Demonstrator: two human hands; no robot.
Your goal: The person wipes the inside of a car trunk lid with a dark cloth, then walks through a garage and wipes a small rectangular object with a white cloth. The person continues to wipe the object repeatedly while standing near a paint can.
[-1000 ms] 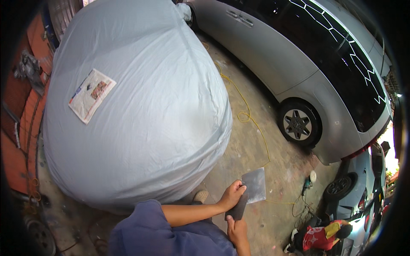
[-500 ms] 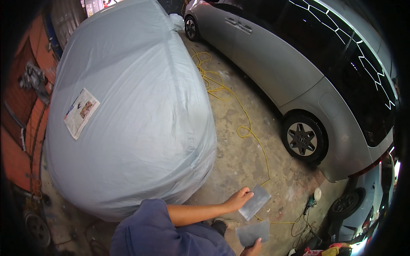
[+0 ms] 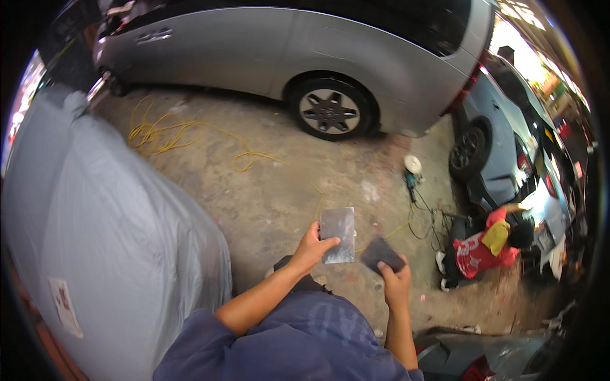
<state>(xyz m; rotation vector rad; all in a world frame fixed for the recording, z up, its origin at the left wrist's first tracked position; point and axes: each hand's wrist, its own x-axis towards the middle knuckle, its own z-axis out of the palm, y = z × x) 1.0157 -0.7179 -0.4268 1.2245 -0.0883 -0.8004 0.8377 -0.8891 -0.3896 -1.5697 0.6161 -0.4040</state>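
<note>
My left hand point(image 3: 307, 251) grips a thin rectangular grey plate point(image 3: 339, 230) by its left edge, thumb across its face. The plate looks metallic, with pale smears on it. To its right, my right hand point(image 3: 396, 279) is closed on a second thin flat plate point(image 3: 381, 253), which looks dark grey and a little blurred. The thumb lies over its lower edge. The two plates are held apart, side by side, above the concrete floor point(image 3: 267, 203) in front of my body.
A silver van point(image 3: 254, 54) stands across the far side. At left is a car under a grey cover point(image 3: 127, 228), with newspaper point(image 3: 65, 308) on it. A yellow cord point(image 3: 168, 136) and a corded polisher point(image 3: 412, 174) lie on the floor. A person in red point(image 3: 483, 251) crouches by a light-blue car point(image 3: 492, 120).
My view has swung right, so the covered car sits further left and the crouching person shows. My right hand with its plate has come fully into view; both hands keep their plates.
</note>
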